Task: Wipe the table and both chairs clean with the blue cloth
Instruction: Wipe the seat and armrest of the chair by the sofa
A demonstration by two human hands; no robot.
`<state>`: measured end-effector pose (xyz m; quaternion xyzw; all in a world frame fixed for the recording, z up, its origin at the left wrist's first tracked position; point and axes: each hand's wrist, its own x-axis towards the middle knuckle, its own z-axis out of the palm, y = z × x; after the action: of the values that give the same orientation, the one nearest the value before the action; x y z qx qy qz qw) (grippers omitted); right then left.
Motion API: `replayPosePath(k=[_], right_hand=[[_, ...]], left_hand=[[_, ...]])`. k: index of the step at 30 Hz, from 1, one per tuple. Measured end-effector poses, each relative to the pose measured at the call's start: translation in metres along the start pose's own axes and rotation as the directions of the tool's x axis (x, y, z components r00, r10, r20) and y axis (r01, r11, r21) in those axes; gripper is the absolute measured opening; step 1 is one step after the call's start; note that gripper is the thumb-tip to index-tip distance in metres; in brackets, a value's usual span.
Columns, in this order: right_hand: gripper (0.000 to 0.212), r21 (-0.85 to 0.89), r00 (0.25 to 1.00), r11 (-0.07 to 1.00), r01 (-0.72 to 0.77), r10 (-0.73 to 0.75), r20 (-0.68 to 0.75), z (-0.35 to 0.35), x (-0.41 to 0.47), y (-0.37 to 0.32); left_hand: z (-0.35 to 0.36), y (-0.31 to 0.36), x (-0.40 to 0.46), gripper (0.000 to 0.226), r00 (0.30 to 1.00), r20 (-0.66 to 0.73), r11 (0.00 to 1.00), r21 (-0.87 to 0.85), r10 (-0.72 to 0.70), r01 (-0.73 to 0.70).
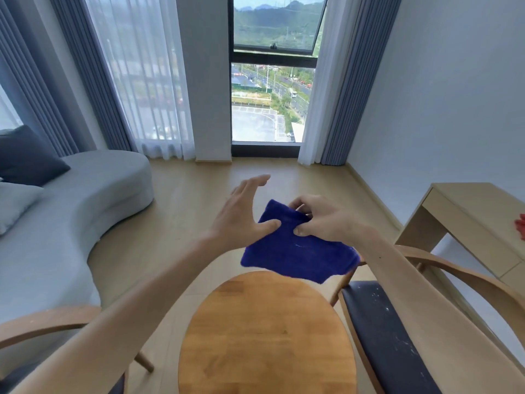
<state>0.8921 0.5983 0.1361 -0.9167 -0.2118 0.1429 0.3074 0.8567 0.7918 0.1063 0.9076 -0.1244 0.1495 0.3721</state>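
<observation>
1. The left chair (42,322) shows only its curved wooden armrest at the lower left, with a grey sofa (85,200) beyond it. The floor between the two is bare, giving room to step round on that side.
2. The left hand (241,214) is held up over the far edge of the table (264,336), fingers straight and spread. Only its thumb presses on the near fold of the blue cloth (295,251).
3. The blue cloth hangs in the air above the table's far rim, folded roughly in half, touching no furniture. It looks soft, light and plush. It should drape and bunch rather than slide, so it is best held by a folded edge or wadded into the palm.
4. The right hand (321,220) pinches the cloth's upper edge between curled fingers and thumb, carrying most of its weight.
5. The round table has a smooth, continuous rim, probably easy to follow with a sweep.
6. The right chair (397,336) stands just beside the table. Its dark seat carries pale specks. Its arched armrest and the desk (468,211) nearby leave tighter room there.
</observation>
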Motion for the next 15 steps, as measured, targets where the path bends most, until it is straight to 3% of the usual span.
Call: replayPosePath(k=[3,5,9,12,15], right_hand=[[0.032,0.036,0.996,0.998,0.058,-0.056,-0.063,0.001,-0.001,-0.001],[0.032,0.097,0.995,0.992,0.083,-0.078,-0.055,0.002,-0.004,0.002],[0.035,0.071,0.981,0.997,-0.007,-0.007,0.193,0.008,-0.011,0.020],[0.019,0.066,0.988,0.998,-0.003,-0.007,0.156,0.017,-0.010,0.032],[0.026,0.034,0.990,0.998,0.044,-0.048,0.132,0.019,-0.008,0.023]], left_hand=[[-0.005,-0.001,0.006,0.026,0.978,0.179,0.964,-0.223,-0.104,0.143],[-0.007,-0.003,0.003,0.009,0.963,0.208,0.900,-0.363,-0.174,0.241],[-0.019,-0.007,-0.002,0.007,0.965,0.134,0.861,-0.437,-0.224,0.261],[-0.035,-0.014,0.000,0.013,0.974,0.106,0.891,-0.394,-0.200,0.225],[-0.042,-0.012,0.000,0.017,0.979,0.152,0.920,-0.347,-0.138,0.184]])
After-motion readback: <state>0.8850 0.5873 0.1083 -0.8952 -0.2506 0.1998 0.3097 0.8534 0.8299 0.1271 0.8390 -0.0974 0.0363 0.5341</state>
